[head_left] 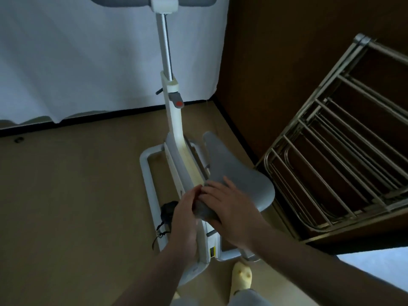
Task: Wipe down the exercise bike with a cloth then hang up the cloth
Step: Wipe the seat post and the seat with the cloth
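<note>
Below centre of the frame, we press a grey cloth (204, 212) against the bike (174, 120) seat (234, 171): our left hand (184, 214) pinches one end, our right hand (229, 206) curls over it.

We see a white exercise bike (174, 138) with a plain grey saddle (234, 171) at centre frame, a bright silver post (165, 47) at upper centre, and an orange-red button (179, 104) on a grey lever just below it. A small yellow label (212, 252) marks the frame's lower part. The cloth (204, 212) under our hands looks dark grey. The floor (66, 195) at left is plain tan, the curtain (77, 51) at upper left pale bluish white, the wall (276, 51) at upper right brown, the rack (344, 151) at right dull silver. Our sock (241, 277) at the bottom is pale yellow.
</note>
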